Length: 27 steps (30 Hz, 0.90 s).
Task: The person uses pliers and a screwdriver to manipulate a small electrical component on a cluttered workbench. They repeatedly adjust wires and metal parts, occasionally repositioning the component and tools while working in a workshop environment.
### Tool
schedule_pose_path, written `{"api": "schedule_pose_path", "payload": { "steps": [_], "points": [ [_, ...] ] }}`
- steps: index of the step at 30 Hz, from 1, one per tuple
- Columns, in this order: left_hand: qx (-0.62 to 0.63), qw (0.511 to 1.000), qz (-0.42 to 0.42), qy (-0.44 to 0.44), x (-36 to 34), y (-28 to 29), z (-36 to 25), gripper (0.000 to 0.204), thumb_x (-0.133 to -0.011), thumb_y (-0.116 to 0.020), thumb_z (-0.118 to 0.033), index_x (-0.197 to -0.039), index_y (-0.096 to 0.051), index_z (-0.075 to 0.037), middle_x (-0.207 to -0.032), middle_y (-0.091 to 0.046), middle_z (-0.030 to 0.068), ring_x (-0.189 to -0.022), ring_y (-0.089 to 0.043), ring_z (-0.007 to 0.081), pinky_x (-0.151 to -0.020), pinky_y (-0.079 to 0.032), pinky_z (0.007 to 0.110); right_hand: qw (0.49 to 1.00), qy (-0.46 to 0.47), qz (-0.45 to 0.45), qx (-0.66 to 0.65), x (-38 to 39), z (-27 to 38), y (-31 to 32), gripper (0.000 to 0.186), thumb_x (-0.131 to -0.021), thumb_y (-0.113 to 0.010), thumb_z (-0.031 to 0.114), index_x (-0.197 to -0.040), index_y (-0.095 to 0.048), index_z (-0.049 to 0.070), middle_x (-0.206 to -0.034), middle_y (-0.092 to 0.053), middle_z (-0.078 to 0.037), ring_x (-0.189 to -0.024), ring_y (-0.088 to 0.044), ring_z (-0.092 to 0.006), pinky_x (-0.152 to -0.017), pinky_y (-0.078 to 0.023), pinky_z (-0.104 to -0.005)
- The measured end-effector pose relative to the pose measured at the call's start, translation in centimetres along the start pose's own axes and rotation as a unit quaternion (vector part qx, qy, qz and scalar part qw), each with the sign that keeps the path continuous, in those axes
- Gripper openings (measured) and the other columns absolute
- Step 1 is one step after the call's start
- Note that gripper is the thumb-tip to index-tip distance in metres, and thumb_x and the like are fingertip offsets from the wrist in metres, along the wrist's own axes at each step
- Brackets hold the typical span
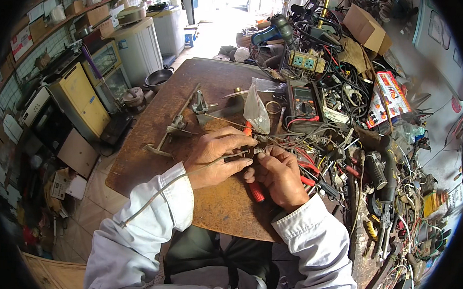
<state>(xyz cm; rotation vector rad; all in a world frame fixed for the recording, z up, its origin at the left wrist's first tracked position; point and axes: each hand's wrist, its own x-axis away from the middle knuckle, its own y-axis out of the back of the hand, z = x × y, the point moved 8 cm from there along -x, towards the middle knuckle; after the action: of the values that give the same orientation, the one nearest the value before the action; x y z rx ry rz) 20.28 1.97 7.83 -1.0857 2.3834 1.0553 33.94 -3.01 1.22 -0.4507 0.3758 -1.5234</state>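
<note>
Both hands meet over the near part of a worn brown wooden table (204, 72). My left hand (215, 157) is closed, thumb and fingers pinching a small dark round part (250, 152). A thin grey cable (190, 172) runs from that part back across my left wrist and sleeve. Fingertips of my right hand (281, 173) pinch a small light metallic piece (259, 150) against the part's right side; its exact kind is too small to tell. Below the hands, a red handle (257, 192) lies on the table. An orange handle (248, 128) shows just beyond my left fingers.
Metal linkage parts (176, 126) and a clear plastic bag (257, 112) lie farther back. A multimeter (303, 102) stands at right, beside a heap of wires and tools. A blue power tool (271, 31) rests behind. Old appliances (82, 97) line the left wall.
</note>
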Motion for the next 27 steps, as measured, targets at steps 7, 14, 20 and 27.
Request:
{"api": "schedule_pose_path", "payload": {
  "steps": [7, 14, 20, 27],
  "points": [
    [0.003, 1.000, 0.020, -0.023, 0.0, -0.1, -0.7, 0.039, -0.082, -0.083, -0.004, -0.118, -0.070, 0.001, -0.110, -0.068, 0.0138, -0.100, -0.070, 0.0223, -0.085, -0.060, 0.033, 0.998, 0.031, 0.007, -0.048, -0.2, 0.7, -0.1, 0.015, -0.096, -0.060, 0.003, -0.110, -0.059, 0.000, -0.094, -0.068, -0.009, -0.084, -0.069, -0.0201, -0.074, -0.059, -0.0346],
    [-0.041, 0.988, 0.067, 0.134, 0.3, -0.3, 2.1, 0.030, -0.087, -0.084, -0.020, -0.100, -0.069, 0.003, -0.096, -0.067, 0.0102, -0.078, -0.065, 0.0162, -0.069, -0.054, 0.029, 0.993, 0.074, 0.061, -0.072, 0.0, 0.9, -1.4, 0.015, -0.091, -0.066, -0.006, -0.100, -0.057, 0.002, -0.088, -0.065, -0.007, -0.082, -0.067, -0.0181, -0.078, -0.058, -0.0325],
    [0.161, 0.978, 0.071, 0.111, 0.7, -2.1, 2.1, 0.055, -0.085, -0.086, -0.024, -0.128, -0.059, -0.002, -0.099, -0.064, 0.0039, -0.088, -0.061, 0.0120, -0.076, -0.052, 0.027, 0.992, 0.098, 0.012, -0.074, -0.1, 1.0, -0.7, 0.014, -0.092, -0.066, -0.005, -0.095, -0.056, 0.003, -0.086, -0.063, -0.004, -0.078, -0.064, -0.0139, -0.071, -0.053, -0.0274],
    [0.297, 0.943, 0.099, 0.115, 0.5, -2.2, 2.1, 0.047, -0.098, -0.067, -0.004, -0.141, -0.051, 0.001, -0.111, -0.068, 0.0109, -0.100, -0.071, 0.0212, -0.087, -0.058, 0.034, 0.990, 0.104, -0.005, -0.099, 0.2, 1.4, -0.5, 0.014, -0.093, -0.064, -0.005, -0.094, -0.052, 0.003, -0.087, -0.063, -0.008, -0.079, -0.067, -0.0208, -0.076, -0.058, -0.0353]
  ]
}}
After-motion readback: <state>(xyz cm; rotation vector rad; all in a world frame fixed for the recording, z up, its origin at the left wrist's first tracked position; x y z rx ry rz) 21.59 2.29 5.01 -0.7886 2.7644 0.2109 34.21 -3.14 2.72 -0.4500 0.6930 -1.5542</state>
